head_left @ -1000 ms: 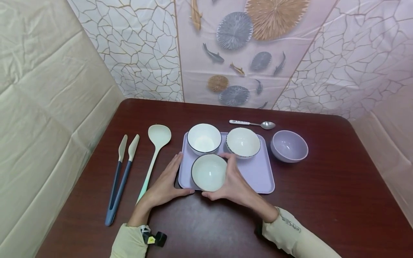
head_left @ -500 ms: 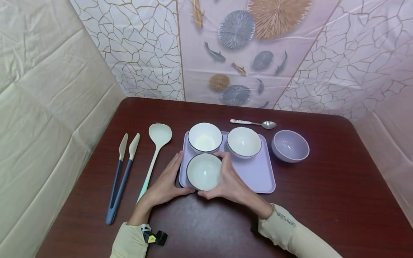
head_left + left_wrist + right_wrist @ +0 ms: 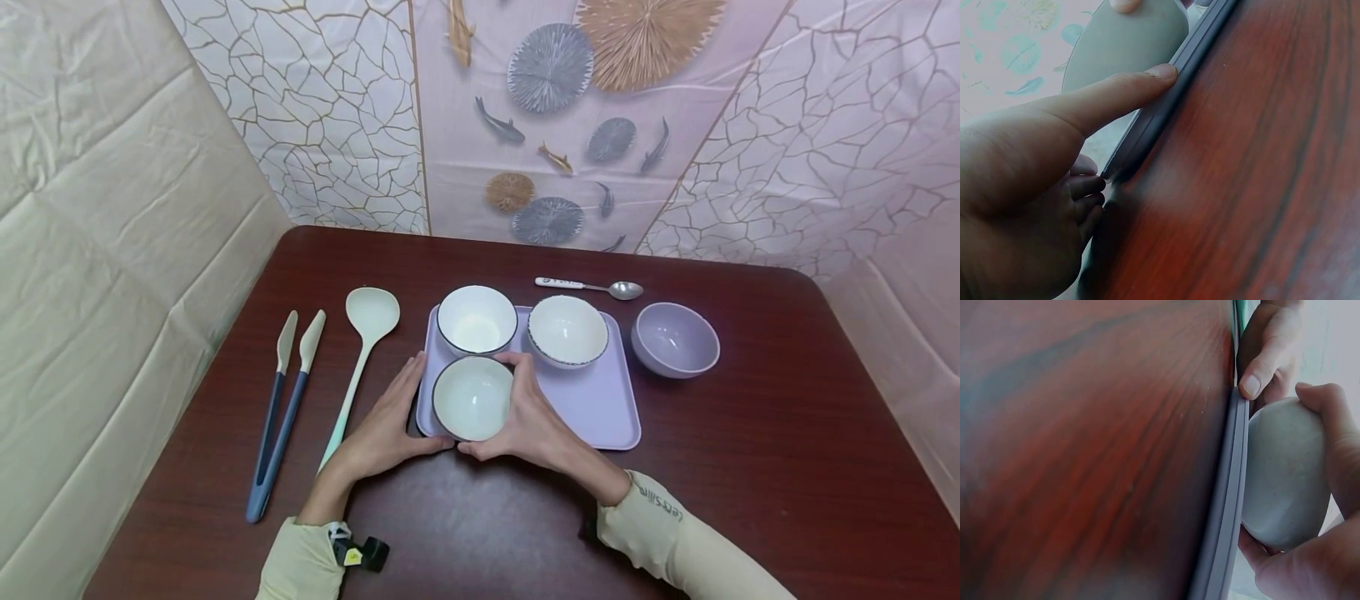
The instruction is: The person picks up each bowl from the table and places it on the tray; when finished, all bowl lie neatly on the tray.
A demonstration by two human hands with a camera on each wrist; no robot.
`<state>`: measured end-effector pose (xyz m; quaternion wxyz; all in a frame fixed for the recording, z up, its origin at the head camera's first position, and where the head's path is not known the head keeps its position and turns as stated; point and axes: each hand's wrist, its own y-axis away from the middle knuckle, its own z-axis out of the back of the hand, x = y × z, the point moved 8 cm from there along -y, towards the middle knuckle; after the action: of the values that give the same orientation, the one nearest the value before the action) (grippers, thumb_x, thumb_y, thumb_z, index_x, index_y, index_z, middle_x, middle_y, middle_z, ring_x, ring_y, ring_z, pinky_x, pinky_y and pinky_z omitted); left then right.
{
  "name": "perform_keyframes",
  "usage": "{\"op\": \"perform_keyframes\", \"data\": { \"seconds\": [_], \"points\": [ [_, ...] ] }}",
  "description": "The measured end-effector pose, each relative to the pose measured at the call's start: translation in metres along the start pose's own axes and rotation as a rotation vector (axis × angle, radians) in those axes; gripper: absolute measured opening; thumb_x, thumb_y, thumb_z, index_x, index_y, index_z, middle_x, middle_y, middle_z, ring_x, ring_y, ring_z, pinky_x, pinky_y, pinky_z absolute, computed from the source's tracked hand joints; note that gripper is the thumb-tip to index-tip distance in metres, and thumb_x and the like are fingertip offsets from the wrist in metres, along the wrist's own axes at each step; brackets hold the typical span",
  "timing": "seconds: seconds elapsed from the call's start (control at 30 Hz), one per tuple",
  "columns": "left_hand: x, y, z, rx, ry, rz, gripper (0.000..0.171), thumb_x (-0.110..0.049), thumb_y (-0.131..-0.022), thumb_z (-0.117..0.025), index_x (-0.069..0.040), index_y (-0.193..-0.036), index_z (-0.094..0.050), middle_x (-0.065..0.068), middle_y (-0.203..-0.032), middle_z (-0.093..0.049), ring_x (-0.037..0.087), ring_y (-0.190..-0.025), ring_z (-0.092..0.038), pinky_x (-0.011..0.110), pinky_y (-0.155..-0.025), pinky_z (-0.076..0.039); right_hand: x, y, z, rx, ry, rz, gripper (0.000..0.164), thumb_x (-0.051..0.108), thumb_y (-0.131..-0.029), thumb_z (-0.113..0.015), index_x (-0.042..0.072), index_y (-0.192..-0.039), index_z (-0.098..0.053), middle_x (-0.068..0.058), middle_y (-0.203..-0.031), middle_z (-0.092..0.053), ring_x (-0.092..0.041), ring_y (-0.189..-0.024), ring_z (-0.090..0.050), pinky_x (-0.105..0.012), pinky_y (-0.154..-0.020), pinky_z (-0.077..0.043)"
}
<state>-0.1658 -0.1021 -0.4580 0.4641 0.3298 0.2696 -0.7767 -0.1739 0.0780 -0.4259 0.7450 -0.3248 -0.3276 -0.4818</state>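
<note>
In the head view, my right hand grips a white bowl with a dark rim, its thumb at the near side and its fingers round the right side. The bowl is at the front left of a lilac tray. My left hand lies along the tray's front left corner, fingers straight along the left edge and thumb on the front edge. In the left wrist view, that thumb touches the tray rim. Behind the held bowl, a white bowl with a dark rim and a speckle-rimmed bowl stand on the tray.
A lilac bowl stands right of the tray, with a spoon behind it. Left of the tray lie a pale green ladle, partly under the left forearm, and blue-handled tongs. Fabric walls border the dark wooden table.
My right hand has slid the white bowl a little to the left on the tray, closer to my left hand. My left hand has stayed at the tray's corner.
</note>
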Motion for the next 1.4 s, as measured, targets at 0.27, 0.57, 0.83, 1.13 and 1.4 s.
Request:
{"op": "perform_keyframes", "data": {
  "seconds": [0.27,0.57,0.83,1.13,1.4],
  "points": [
    [-0.001,0.000,-0.001,0.005,-0.005,0.001,0.120,-0.034,-0.073,-0.088,-0.006,-0.158,-0.008,0.013,-0.162,-0.011,0.028,-0.148,-0.006,0.053,-0.113,-0.017,0.000,0.001,0.000,0.006,0.018,-0.002,0.123,0.044,-0.044,-0.097,0.007,-0.138,-0.027,-0.010,-0.132,-0.037,-0.019,-0.116,-0.047,-0.038,-0.098,-0.040],
    [-0.001,0.002,-0.003,-0.005,0.006,0.003,0.120,-0.037,-0.073,-0.088,-0.005,-0.157,-0.009,0.013,-0.162,-0.012,0.030,-0.148,-0.007,0.056,-0.112,-0.018,0.019,0.022,0.036,-0.026,0.118,0.147,0.112,0.045,-0.061,-0.092,0.002,-0.143,-0.028,-0.011,-0.140,-0.034,-0.029,-0.127,-0.041,-0.043,-0.103,-0.039],
    [0.000,0.002,-0.002,-0.004,0.001,0.021,0.121,-0.038,-0.073,-0.088,-0.007,-0.158,-0.008,0.012,-0.162,-0.012,0.027,-0.148,-0.006,0.053,-0.113,-0.018,0.000,0.070,0.126,0.037,0.058,0.215,0.041,0.008,-0.083,-0.079,0.013,-0.120,-0.062,0.003,-0.114,-0.065,-0.016,-0.107,-0.060,-0.024,-0.095,-0.043],
    [-0.002,0.001,0.003,-0.022,-0.014,-0.002,0.121,-0.036,-0.071,-0.089,-0.005,-0.157,-0.009,0.015,-0.162,-0.013,0.031,-0.148,-0.008,0.056,-0.112,-0.018,-0.084,0.093,0.233,-0.318,0.127,-0.128,0.078,0.006,-0.080,-0.082,0.010,-0.145,-0.038,-0.012,-0.132,-0.051,-0.025,-0.116,-0.053,-0.010,-0.088,-0.040],
    [-0.001,0.003,-0.002,0.000,-0.009,0.020,0.121,-0.041,-0.073,-0.087,-0.008,-0.158,-0.008,0.012,-0.162,-0.012,0.026,-0.148,-0.006,0.052,-0.113,-0.018,-0.142,0.070,0.240,-0.209,0.066,-0.237,0.111,0.015,-0.077,-0.085,0.020,-0.155,-0.006,-0.021,-0.153,-0.020,-0.046,-0.137,-0.026,-0.055,-0.110,-0.024]
  ]
}}
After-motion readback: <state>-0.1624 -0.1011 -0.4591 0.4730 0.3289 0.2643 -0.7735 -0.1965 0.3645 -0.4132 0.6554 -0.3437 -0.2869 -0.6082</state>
